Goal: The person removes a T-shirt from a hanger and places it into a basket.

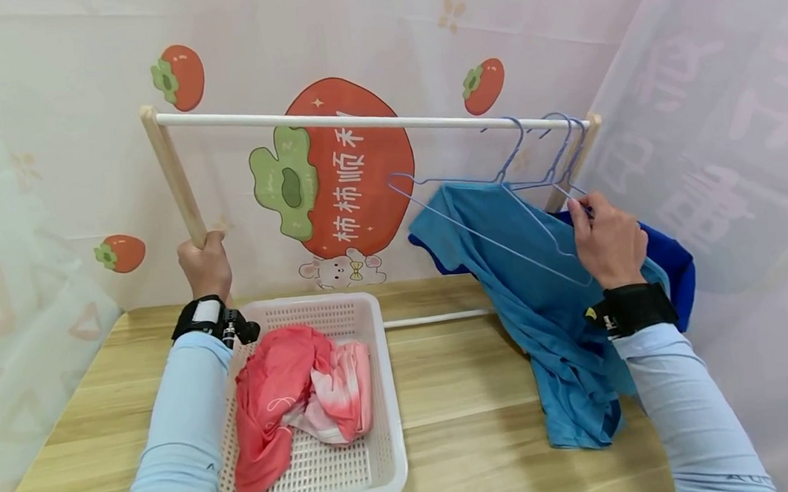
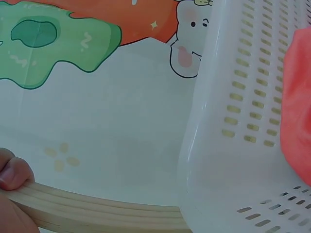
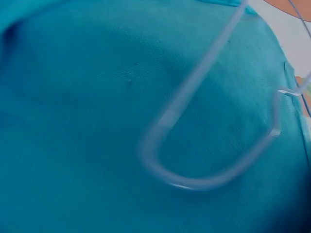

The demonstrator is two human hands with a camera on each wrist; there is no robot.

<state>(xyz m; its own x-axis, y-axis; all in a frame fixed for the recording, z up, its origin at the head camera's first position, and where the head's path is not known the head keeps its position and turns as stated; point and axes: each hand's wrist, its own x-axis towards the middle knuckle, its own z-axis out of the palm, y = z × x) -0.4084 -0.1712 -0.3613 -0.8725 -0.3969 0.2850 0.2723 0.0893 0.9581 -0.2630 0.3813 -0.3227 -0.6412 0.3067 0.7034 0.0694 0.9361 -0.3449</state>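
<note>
On the left, my left hand (image 1: 206,269) grips the upright wooden post (image 1: 178,179) of a clothes rack. Its fingertips and the post (image 2: 102,213) also show in the left wrist view. My right hand (image 1: 611,242) is at the rack's right end, fingers curled on the wire of a blue clothes hanger (image 1: 559,170) bearing a teal garment (image 1: 528,246). Closer to me hangs a bare blue wire hanger (image 1: 460,231), overlapping the teal cloth. Its bent end (image 3: 194,182) fills the right wrist view, where the right hand is out of sight. Behind is a dark blue garment (image 1: 676,268).
A white horizontal rail (image 1: 361,121) carries the hangers at its right end. A white perforated basket (image 1: 393,424) holds a coral-red garment (image 1: 275,401) and a pink-and-white one (image 1: 348,389). Both basket and rack stand on a wood-grain table (image 1: 462,406). A printed curtain (image 1: 530,38) hangs behind.
</note>
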